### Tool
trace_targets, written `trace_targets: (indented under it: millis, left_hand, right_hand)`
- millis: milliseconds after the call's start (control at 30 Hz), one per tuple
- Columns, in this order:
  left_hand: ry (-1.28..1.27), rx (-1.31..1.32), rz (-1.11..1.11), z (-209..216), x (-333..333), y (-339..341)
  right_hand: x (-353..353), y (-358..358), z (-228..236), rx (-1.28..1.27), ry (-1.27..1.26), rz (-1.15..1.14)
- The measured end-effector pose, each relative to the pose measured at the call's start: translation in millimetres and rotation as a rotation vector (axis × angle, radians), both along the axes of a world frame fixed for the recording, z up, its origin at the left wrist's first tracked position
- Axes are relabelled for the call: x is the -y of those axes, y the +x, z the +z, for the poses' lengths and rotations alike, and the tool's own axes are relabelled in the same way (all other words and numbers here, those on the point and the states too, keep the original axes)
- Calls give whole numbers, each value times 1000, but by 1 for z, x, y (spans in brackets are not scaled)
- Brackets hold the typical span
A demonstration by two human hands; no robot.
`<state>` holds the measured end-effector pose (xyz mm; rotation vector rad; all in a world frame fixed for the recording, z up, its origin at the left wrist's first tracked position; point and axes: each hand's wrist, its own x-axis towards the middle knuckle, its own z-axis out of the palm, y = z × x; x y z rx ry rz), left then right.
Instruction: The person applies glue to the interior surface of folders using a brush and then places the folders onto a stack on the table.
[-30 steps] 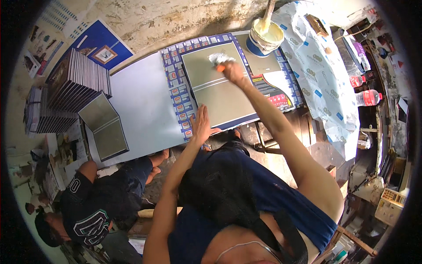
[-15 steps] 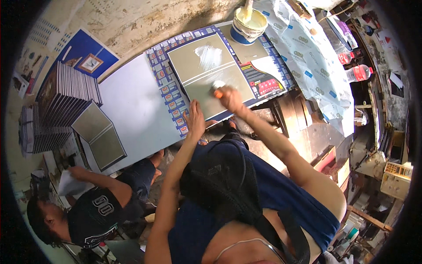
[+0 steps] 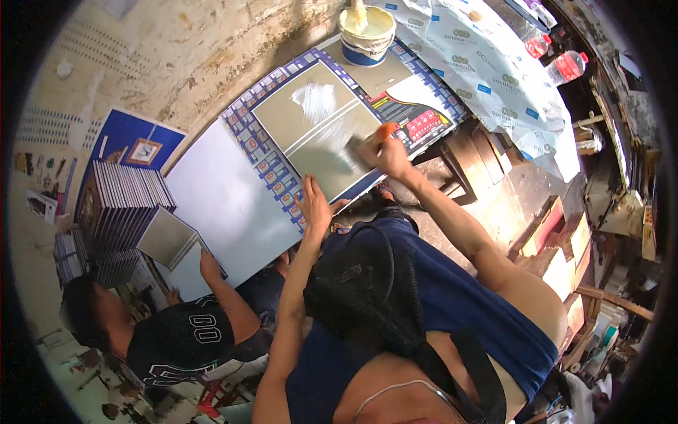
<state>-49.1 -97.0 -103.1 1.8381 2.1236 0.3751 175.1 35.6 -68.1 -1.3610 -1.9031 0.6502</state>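
A grey-brown board cover with a dark blue border and pale strips across its middle lies on the table in front of me. White paste is smeared on its far half, and thin wet streaks cross the strips. My right hand grips a brush with an orange handle end; its blurred bristles are at the cover's right near side. At the near left edge rests my left hand, fingers stretched out and thumb apart, holding the cover's edge down.
A paste bucket with a handle sticking out stands behind the cover. Left of it lie a white sheet and stacked books. A co-worker reaches to a smaller cover. Printed wrapping sheets and bottles are at right.
My right hand has swept the brush rightward, leaving more wet streaks across the strips. My left hand stays at the edge. The co-worker has moved a hand onto the smaller cover.
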Motion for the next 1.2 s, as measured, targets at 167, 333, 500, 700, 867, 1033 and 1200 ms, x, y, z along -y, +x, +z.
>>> trace_targets:
  millis: [167, 333, 500, 700, 867, 1033, 1200]
  left_hand:
    - [-69, 4, 23, 7, -5, 5]
    - [3, 35, 83, 17, -5, 13]
    - [-23, 148, 170, 28, -4, 40]
    - [-205, 6, 219, 27, -8, 74]
    - [-291, -57, 280, 25, -18, 79]
    - [-255, -95, 330, 26, -20, 93]
    - [-203, 2, 404, 2, -13, 97]
  right_hand:
    - [-63, 62, -6, 175, -231, -183]
    - [-123, 144, 37, -339, -91, -288]
    - [-158, 107, 65, -809, -125, -187]
    - [-153, 9, 39, -90, -200, 559]
    - [-232, -15, -30, 386, -15, 855]
    - [-333, -70, 7, 514, 164, 499]
    - [-310, -76, 20, 153, 157, 973]
